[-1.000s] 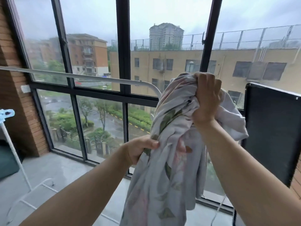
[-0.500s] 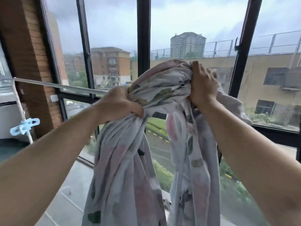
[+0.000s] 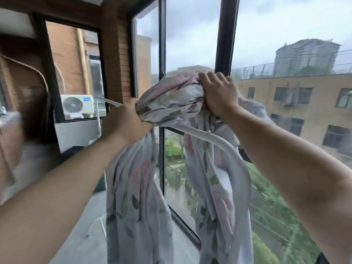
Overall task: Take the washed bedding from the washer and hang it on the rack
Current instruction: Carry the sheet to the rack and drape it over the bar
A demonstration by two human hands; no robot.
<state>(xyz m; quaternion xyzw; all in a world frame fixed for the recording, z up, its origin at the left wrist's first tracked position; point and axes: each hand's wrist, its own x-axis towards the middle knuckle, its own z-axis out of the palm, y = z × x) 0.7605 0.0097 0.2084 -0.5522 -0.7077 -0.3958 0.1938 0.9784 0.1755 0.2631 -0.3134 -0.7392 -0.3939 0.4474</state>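
Observation:
The washed bedding [image 3: 137,187] is a pale sheet with pink flowers and green leaves, bunched into a thick roll at chest height. My left hand [image 3: 125,121] grips the roll's left end and my right hand [image 3: 219,96] grips its right end. Long folds hang down from both ends. The white tube of the drying rack [image 3: 215,139] curves under the roll between my hands, with the cloth draped over it. A thin straight stretch of the rack's rail [image 3: 109,101] shows to the left of my left hand.
Tall black-framed windows [image 3: 226,35] stand right behind the rack. A brick pillar [image 3: 119,54] marks the corner on the left. An air-conditioner unit [image 3: 78,106] sits outside a side window. Grey floor [image 3: 85,235] lies below, with the rack's thin white legs on it.
The view has swung left and up. Both hands have carried the bunched sheet over the rack's curved tube, and the cloth now hangs down on either side of it.

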